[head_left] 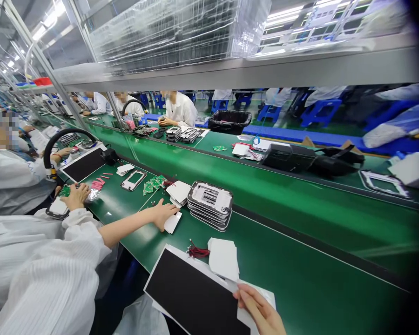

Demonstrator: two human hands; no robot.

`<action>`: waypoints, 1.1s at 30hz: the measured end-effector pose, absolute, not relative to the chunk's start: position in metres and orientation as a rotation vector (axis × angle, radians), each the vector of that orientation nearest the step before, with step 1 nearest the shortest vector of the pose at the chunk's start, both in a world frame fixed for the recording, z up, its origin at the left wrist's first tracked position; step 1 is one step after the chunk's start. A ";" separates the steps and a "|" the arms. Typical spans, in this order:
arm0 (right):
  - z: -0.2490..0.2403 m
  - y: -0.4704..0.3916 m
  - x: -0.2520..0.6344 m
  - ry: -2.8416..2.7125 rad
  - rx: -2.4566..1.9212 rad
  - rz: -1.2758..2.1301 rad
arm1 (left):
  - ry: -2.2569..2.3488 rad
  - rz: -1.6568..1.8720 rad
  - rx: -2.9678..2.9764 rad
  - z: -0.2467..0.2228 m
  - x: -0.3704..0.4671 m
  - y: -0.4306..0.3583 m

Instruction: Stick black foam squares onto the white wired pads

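Note:
My right hand [258,307] comes in from the lower right, its thumb and fingers pinched on the edge of a white sheet [246,316]. Beside it lies a black panel with a white border [199,293], tilted across the table's near edge. A stack of white cards [223,258] rests just above my fingertips, overlapping the panel's white backing. Left of those cards is a bundle of dark red wires [198,251]. My left hand is out of view.
Piled grey-white frames [209,202] stand mid-table by more white cards [179,191]. A co-worker's hand [162,214] touches small cards there; the other hand [76,195] is over a green board. Green circuit boards [154,184] lie further left. An overhead shelf [230,74] spans the view.

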State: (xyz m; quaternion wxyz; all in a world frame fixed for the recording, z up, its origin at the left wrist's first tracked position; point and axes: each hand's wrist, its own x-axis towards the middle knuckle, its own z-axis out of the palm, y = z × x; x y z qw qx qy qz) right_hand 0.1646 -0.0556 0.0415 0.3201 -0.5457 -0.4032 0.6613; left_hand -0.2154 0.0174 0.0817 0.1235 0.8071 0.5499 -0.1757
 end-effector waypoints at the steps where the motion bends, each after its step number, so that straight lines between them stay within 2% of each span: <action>1: 0.040 -0.056 0.164 -1.059 -1.435 1.716 | 1.607 -0.529 2.359 0.082 -0.215 0.019; 6: 0.017 -0.064 0.159 -0.991 -1.436 1.578 | 1.625 -0.627 2.391 0.078 -0.215 0.030; 14: -0.003 -0.063 0.170 -1.055 -1.425 1.629 | 1.633 -0.728 2.442 0.072 -0.217 0.044; 25: -0.024 -0.067 0.180 -1.013 -1.421 1.620 | 1.593 -0.624 2.678 0.083 -0.214 0.012; 33: -0.011 -0.067 0.177 -1.022 -1.453 1.593 | 1.674 -0.497 2.952 0.073 -0.208 -0.006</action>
